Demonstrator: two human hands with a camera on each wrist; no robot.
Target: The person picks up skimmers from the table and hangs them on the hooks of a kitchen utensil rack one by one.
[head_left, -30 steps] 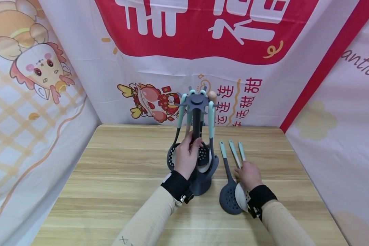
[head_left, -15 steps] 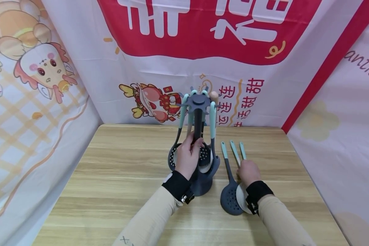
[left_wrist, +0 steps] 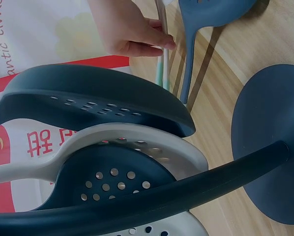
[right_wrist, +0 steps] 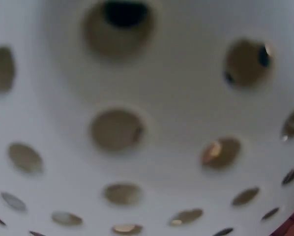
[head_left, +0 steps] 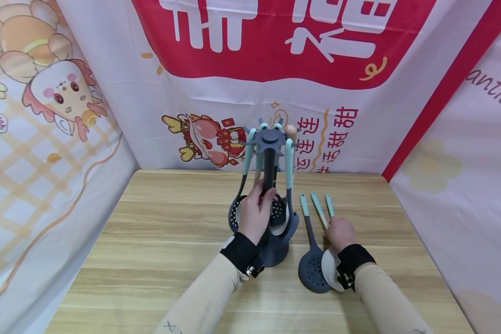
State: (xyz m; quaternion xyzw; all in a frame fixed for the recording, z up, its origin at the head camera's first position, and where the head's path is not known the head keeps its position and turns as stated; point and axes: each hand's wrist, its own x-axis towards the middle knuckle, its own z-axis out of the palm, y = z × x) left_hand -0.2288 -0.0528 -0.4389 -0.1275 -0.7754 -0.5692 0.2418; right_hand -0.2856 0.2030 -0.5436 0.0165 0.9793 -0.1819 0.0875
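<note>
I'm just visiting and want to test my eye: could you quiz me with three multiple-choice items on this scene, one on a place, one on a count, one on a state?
1. Where is the left hand?
A. on the utensil stand's pole
B. flat on the table
C. on the banner

2. How many teal handles lie on the table by the right hand?
A. one
B. three
C. six

3. How is the utensil stand?
A. tipped over
B. upright
C. lifted clear

Answers:
1 A, its fingers curl round the dark pole.
2 B, three handle tips fan out.
3 B, its round base sits on the wood.
</note>
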